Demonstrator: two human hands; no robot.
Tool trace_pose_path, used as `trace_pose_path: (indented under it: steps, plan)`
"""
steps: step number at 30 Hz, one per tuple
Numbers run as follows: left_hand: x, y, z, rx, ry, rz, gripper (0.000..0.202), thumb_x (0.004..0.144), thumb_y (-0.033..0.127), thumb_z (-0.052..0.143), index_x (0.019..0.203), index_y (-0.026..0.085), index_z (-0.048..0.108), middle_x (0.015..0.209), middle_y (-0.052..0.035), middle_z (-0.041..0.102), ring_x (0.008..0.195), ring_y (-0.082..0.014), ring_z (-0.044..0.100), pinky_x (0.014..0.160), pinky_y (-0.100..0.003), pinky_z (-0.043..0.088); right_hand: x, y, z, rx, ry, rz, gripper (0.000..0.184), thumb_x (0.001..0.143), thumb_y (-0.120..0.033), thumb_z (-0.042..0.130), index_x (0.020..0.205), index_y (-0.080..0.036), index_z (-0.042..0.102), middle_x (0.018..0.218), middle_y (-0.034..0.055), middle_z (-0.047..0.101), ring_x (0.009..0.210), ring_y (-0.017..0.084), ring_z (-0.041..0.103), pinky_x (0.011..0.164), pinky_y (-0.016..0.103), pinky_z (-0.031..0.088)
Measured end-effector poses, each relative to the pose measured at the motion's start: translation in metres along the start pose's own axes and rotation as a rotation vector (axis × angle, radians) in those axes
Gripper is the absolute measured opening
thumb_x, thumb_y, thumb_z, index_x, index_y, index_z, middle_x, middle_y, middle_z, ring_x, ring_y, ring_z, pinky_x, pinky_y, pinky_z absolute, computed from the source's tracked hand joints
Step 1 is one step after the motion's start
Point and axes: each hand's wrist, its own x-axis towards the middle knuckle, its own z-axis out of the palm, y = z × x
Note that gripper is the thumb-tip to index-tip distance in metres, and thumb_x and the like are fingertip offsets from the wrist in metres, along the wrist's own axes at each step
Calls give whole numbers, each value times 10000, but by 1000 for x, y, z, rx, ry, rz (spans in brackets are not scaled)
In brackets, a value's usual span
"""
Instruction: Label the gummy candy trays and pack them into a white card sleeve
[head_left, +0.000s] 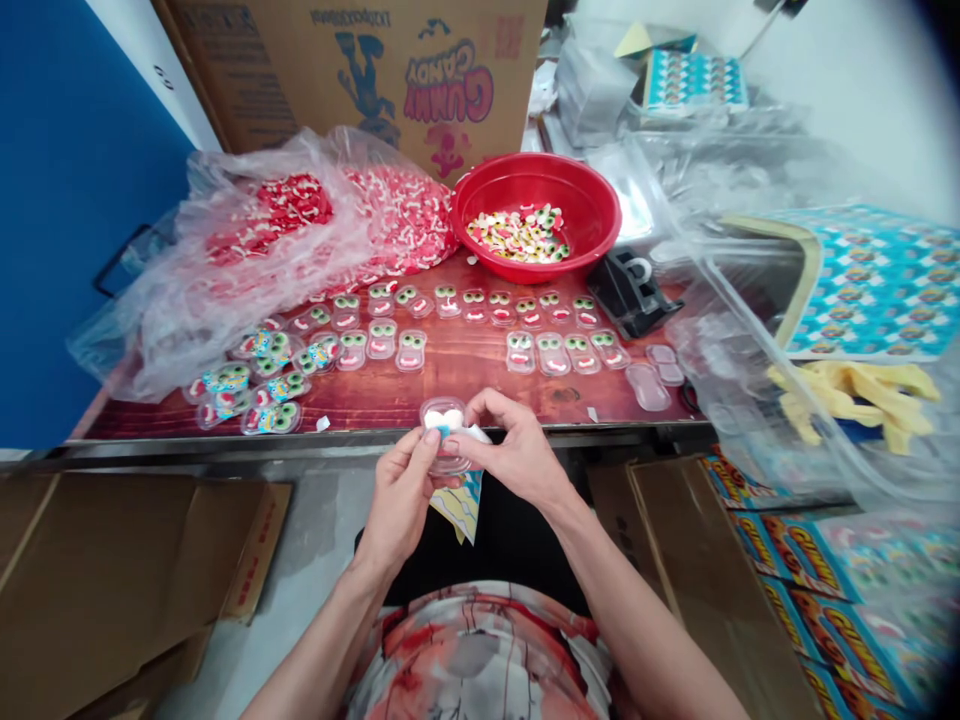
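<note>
In front of me, just off the table's edge, my left hand (405, 485) grips a small clear plastic candy pack (442, 412) between thumb and fingers. White gummy shapes show inside it. My right hand (517, 450) is closed at the pack's right side, with its thumb and fingers pinching a small white-and-blue sticker (478, 434) against the pack. Part of the sticker is hidden by the fingers. Below both hands, a sticker sheet (466, 505) with a yellowish backing lies over my lap.
Rows of filled packs (411, 350) lie on the table. Stickered packs (274, 388) are heaped at left, near a bag of red-and-white gummies (397, 215). A red bowl (536, 170) holds gummy eyes. A black tape dispenser (634, 290), empty pack shells (649, 388) and a clear bin (750, 300) stand right.
</note>
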Motion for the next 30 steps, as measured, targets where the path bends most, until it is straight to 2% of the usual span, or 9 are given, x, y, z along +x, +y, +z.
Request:
trace_pose_path:
  steps: [2, 6, 9, 12, 17, 21, 24, 27, 30]
  plan:
    - [2, 1, 1, -24, 30, -2, 371, 736, 455, 831, 890, 143, 701, 773, -28, 725, 677, -152, 699, 488, -182, 484, -1, 3, -3, 85, -9, 55, 354, 686, -410, 862, 837, -217, 606, 720, -48, 593, 658, 123, 523, 620, 248, 444]
    - [5, 1, 2, -15, 41, -23, 350, 769, 435, 801, 940, 150, 693, 781, -30, 729, 633, -148, 709, 485, -179, 474, -9, 14, -10, 304, 12, 184, 297, 792, -472, 773, 864, -202, 671, 809, -6, 647, 740, 137, 576, 708, 270, 479]
    - [7, -3, -2, 17, 17, -13, 328, 798, 440, 773, 946, 158, 696, 780, -32, 733, 622, -147, 706, 505, -186, 480, -15, 19, -10, 409, 83, 251, 256, 769, -423, 795, 790, -196, 677, 777, -13, 647, 714, 129, 573, 716, 271, 479]
    - [9, -9, -5, 115, 27, 24, 331, 822, 472, 738, 959, 172, 706, 800, -23, 732, 627, -142, 690, 543, -205, 501, -19, 16, -3, 395, 172, 199, 186, 753, -338, 800, 755, -198, 677, 710, -28, 635, 666, 123, 560, 676, 263, 459]
    - [5, -10, -1, 442, 123, 224, 274, 878, 435, 655, 922, 174, 722, 844, -1, 711, 734, -135, 631, 654, -212, 502, -25, 3, 23, -62, 307, -52, 143, 836, -216, 693, 697, -194, 668, 661, -23, 657, 628, 130, 573, 692, 295, 439]
    - [0, -9, 1, 518, 168, 339, 214, 903, 358, 621, 947, 175, 723, 848, 15, 691, 777, -122, 580, 735, -203, 472, -28, 3, 43, -417, 439, -325, 215, 896, -162, 633, 681, -185, 632, 626, -31, 628, 600, 114, 557, 742, 325, 398]
    - [-1, -11, -1, 411, 129, 280, 249, 917, 408, 624, 919, 174, 711, 821, 21, 652, 737, -107, 543, 691, -193, 447, -28, 6, 53, -611, 452, -418, 222, 956, -165, 571, 747, -183, 642, 659, -12, 638, 641, 130, 571, 756, 344, 377]
    - [1, -15, -4, 178, 83, 176, 322, 891, 481, 662, 850, 163, 685, 760, 24, 621, 693, -95, 520, 641, -188, 435, -28, 6, 59, -800, 413, -429, 246, 989, -185, 518, 781, -183, 649, 713, 22, 664, 702, 162, 578, 790, 381, 357]
    - [5, -12, -7, -43, 122, 81, 431, 825, 561, 717, 744, 143, 650, 687, 20, 615, 630, -85, 525, 605, -190, 454, -30, 2, 60, -823, 334, -416, 229, 983, -186, 512, 833, -184, 685, 766, 45, 684, 734, 183, 576, 788, 394, 355]
